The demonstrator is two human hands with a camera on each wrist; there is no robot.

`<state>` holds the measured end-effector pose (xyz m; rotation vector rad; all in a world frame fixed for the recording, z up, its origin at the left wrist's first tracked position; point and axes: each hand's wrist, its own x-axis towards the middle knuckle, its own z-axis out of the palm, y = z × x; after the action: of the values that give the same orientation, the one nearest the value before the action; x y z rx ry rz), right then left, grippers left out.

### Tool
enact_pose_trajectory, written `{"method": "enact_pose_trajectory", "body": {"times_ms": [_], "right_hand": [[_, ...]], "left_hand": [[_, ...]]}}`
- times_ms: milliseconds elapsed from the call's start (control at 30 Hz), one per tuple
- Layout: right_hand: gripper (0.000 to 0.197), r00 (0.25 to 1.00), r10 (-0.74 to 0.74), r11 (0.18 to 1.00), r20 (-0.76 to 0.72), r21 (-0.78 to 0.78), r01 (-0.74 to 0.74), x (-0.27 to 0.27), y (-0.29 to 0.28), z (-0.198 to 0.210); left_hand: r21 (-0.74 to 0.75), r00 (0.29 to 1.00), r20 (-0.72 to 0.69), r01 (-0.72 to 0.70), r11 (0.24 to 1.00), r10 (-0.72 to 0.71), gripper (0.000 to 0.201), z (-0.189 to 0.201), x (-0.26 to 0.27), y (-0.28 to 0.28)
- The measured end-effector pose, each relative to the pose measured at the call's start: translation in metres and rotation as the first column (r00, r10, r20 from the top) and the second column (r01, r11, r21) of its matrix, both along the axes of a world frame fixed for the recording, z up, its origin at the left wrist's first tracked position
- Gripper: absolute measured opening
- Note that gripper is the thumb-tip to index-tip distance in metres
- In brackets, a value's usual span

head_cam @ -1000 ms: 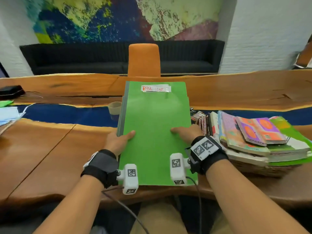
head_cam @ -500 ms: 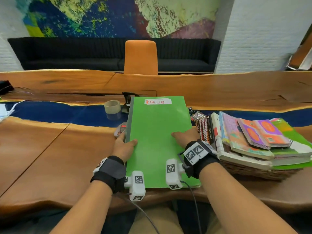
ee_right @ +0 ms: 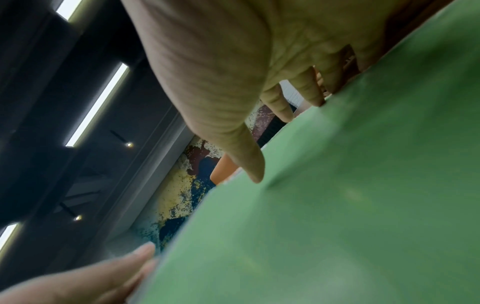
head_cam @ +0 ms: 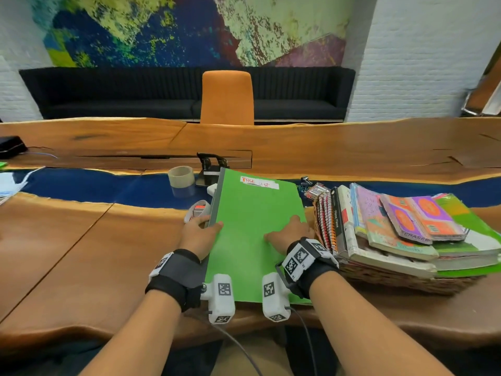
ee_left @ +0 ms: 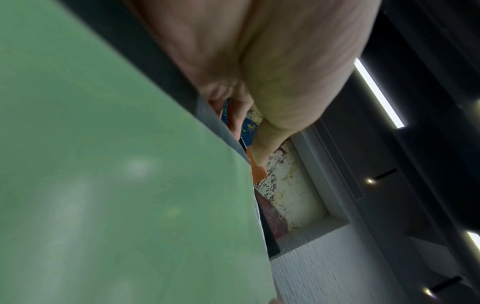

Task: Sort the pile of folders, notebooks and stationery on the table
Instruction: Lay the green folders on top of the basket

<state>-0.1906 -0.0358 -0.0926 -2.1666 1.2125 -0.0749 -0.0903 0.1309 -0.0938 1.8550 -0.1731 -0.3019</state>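
A large green folder [head_cam: 254, 229] with a white label [head_cam: 259, 183] at its far end lies slanted in front of me, its near edge by the table's front edge. My left hand [head_cam: 199, 234] grips its grey left edge, thumb on top and fingers curled beneath; the left wrist view shows that thumb [ee_left: 262, 148] over the edge. My right hand [head_cam: 287, 233] holds the right side, thumb [ee_right: 253, 168] pressed on the green cover [ee_right: 337, 205] and fingers over the right edge. What is under the folder is hidden.
A wicker basket [head_cam: 393, 278] at the right holds a stack of notebooks [head_cam: 401, 229]. Behind the folder are a tape roll [head_cam: 181, 176], a black desk tool [head_cam: 211, 164], a small white item [head_cam: 196, 210] and binder clips [head_cam: 305, 180]. An orange chair [head_cam: 227, 97] stands across the table.
The folder, held up steeply a second ago, has come down lower and flatter with both hands still on it. The tape roll and black tool behind it have come into view.
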Motion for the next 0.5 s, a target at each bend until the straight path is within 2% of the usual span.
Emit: {"method": "enact_pose_trajectory", "body": {"times_ms": [67, 167, 300, 400, 467, 500], "right_hand": [[0.083, 1.000, 0.015, 1.000, 0.008, -0.005, -0.015, -0.001, 0.002, 0.000], [0.087, 0.998, 0.048, 0.999, 0.044, -0.023, -0.047, 0.003, 0.003, 0.008], [0.099, 0.959, 0.062, 0.996, 0.275, -0.075, -0.043, 0.008, -0.008, 0.044], [0.105, 0.869, -0.064, 0.992, 0.491, 0.122, 0.005, 0.007, -0.031, 0.079], [0.107, 0.816, -0.120, 0.948, 0.565, 0.310, -0.075, 0.002, -0.045, 0.103], [0.096, 0.799, -0.123, 0.924, 0.588, 0.362, -0.125, -0.001, -0.053, 0.112]], "left_hand": [[0.007, 0.998, 0.055, -0.036, 0.999, 0.036, 0.019, 0.003, 0.002, -0.002], [-0.050, 0.992, 0.110, -0.062, 0.997, 0.068, 0.016, 0.013, 0.005, -0.004], [-0.208, 0.968, 0.187, -0.125, 0.970, 0.165, 0.012, 0.048, 0.012, 0.006], [-0.318, 0.954, 0.212, -0.137, 0.938, 0.211, 0.016, 0.074, 0.018, 0.018], [-0.381, 0.953, 0.208, -0.128, 0.916, 0.220, 0.019, 0.088, 0.016, 0.018], [-0.408, 0.958, 0.198, -0.114, 0.906, 0.209, 0.020, 0.094, 0.014, 0.015]]}}
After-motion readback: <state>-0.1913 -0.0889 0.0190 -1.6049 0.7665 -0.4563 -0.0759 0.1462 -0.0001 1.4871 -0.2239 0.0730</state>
